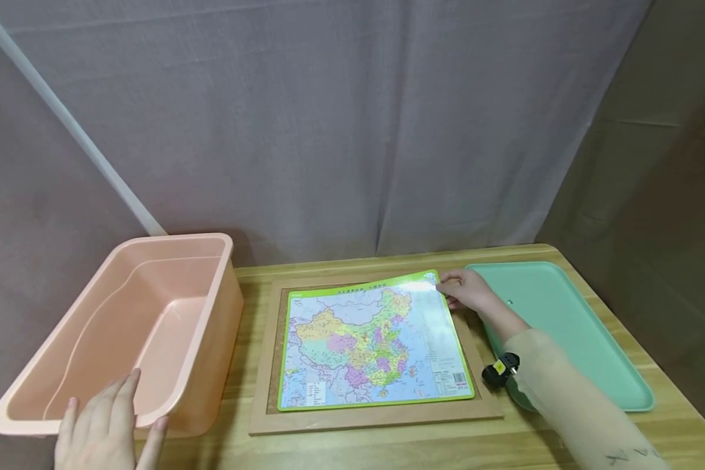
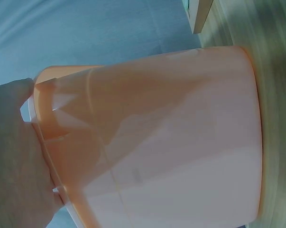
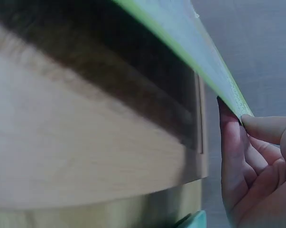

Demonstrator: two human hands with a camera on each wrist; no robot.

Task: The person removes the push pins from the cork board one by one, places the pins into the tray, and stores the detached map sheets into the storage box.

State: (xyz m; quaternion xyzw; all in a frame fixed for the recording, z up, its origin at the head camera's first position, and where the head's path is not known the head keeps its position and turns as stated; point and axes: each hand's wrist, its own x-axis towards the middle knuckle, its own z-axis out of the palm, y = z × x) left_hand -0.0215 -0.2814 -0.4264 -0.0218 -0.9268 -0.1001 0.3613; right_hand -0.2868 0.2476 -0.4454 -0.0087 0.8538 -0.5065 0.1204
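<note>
A map sheet (image 1: pixel 358 346) with a green border lies over a wooden frame (image 1: pixel 376 419), its upper right corner lifted. My right hand (image 1: pixel 465 289) pinches that corner between thumb and fingers. In the right wrist view, the raised sheet (image 3: pixel 199 52) slants above the frame (image 3: pixel 86 137), and the right hand (image 3: pixel 261 171) holds its tip. On the left stands a deep pink plastic tub (image 1: pixel 211 326). My left hand (image 1: pixel 102 424) rests at its near rim with fingers straight. The left wrist view shows this hand (image 2: pixel 19 156) along the rim of the tub (image 2: pixel 180 133).
A mint green tray (image 1: pixel 570 333) lies right of the frame, beneath the right forearm. Everything stands on a wood-grain table (image 1: pixel 241 450). Grey cloth (image 1: pixel 329 130) hangs behind the table. A black wrist device (image 1: pixel 499 371) is strapped to the right sleeve.
</note>
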